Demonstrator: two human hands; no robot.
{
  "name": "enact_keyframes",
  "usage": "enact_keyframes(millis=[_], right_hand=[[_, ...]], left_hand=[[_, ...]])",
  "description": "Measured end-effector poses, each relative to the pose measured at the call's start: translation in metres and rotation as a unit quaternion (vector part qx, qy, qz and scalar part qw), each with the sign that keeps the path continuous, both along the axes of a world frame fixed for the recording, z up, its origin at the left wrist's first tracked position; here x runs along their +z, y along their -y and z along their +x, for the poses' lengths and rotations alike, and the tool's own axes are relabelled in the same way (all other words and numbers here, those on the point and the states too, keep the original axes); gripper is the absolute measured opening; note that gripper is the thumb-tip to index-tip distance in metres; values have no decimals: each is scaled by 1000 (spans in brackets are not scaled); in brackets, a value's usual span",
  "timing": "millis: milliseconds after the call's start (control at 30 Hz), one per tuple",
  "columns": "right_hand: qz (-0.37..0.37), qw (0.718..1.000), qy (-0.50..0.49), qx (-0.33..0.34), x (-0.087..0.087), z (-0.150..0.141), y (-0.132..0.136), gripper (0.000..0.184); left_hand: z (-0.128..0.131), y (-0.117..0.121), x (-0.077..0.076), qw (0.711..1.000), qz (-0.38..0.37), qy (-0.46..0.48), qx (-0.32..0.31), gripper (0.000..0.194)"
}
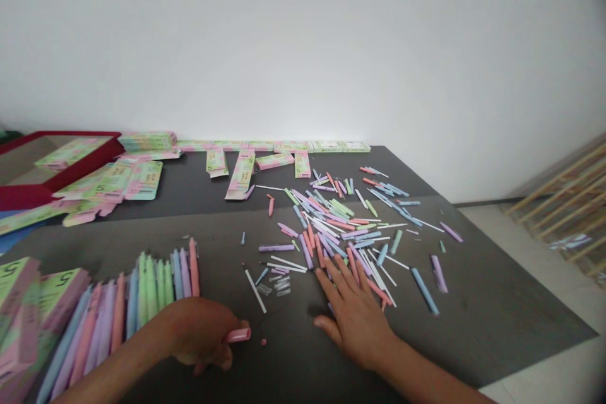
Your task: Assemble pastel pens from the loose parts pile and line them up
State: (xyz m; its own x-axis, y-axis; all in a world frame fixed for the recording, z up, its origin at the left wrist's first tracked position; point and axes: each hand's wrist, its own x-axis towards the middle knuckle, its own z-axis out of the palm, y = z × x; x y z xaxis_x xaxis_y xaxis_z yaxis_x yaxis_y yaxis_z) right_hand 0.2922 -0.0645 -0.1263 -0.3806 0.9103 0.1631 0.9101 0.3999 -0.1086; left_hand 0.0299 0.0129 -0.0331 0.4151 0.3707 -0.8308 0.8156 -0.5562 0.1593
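My left hand [203,331] is closed around a pink pen barrel [239,334], whose open end sticks out to the right. A tiny pink ring-like piece [264,342] lies on the table just beyond that end. With fingers spread, my right hand [353,315] rests at the near edge of a heap of loose pen parts [331,218] in pink, purple, blue and green, mixed with thin white refills [254,290]. Left of my left hand stretches a row of pens [150,284] laid side by side. Small clear pieces [283,286] lie between my hands.
Pink-and-green cartons [61,290] stand at the near left. More cartons [291,146] line the wall, and flattened ones [111,183] lie beside a red-rimmed box [85,169]. The dark table [511,322] ends at the right, with a wooden rack [563,202] beyond.
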Motion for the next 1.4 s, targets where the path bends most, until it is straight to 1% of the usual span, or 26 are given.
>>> enact_keyframes(millis=[67,167,233,267,333,367,433,467,533,600,667,767,867,967,1067,1133,1233,1300,1400], right_hand=[[25,1000,3,-5,1,5,-21,62],[53,998,2,-45,5,12,-52,51],[69,994,-8,-85,11,14,-66,46],[76,992,-16,-100,14,13,-68,44],[82,990,-32,-108,19,8,-60,43],[79,991,-38,-98,21,3,-52,44],[54,996,-43,-52,20,-8,-26,43],[32,998,-41,-24,17,-14,-12,43],[1,999,-38,10,10,-22,14,45],[-30,999,-34,18,1,-25,33,50],[-58,998,-36,15,-4,-24,41,54],[-88,995,-44,15,-5,-20,39,58],[-102,993,-46,37,1,-17,28,57],[-96,993,-43,59,4,-14,13,54],[-69,995,-37,69,1,-10,-2,49],[-37,997,-30,56,-2,-6,-9,47],[9,1000,-15,6,-5,-1,-18,45],[24,1000,-8,-16,-5,3,-23,45],[38,998,0,-43,-4,12,-32,43]], left_hand=[[0,0,0,1000,2,4,0,30],[-1,-1,-2,1000,-17,16,6,29],[-1,-2,-3,999,-27,14,13,29],[-1,-2,-3,999,-28,10,16,29],[-1,-2,-3,1000,-25,8,13,29],[-1,-2,-3,1000,-22,9,9,29],[-1,-2,-3,1000,-18,15,4,28],[-1,-1,-3,1000,-18,16,2,28],[-1,-1,-3,1000,-18,13,1,29],[-1,0,-2,1000,-19,9,1,29],[-1,0,-2,1000,-20,8,5,31],[0,0,-1,1000,-21,13,6,33],[1,1,1,1000,-15,13,1,33],[2,2,3,1000,-11,14,2,34],[3,2,3,1000,-22,8,3,35],[2,2,2,1000,-30,2,7,36],[-1,1,-1,1000,-29,5,9,36],[-2,0,-2,1000,-24,11,1,33],[-3,0,-2,1000,-19,14,-10,34]])
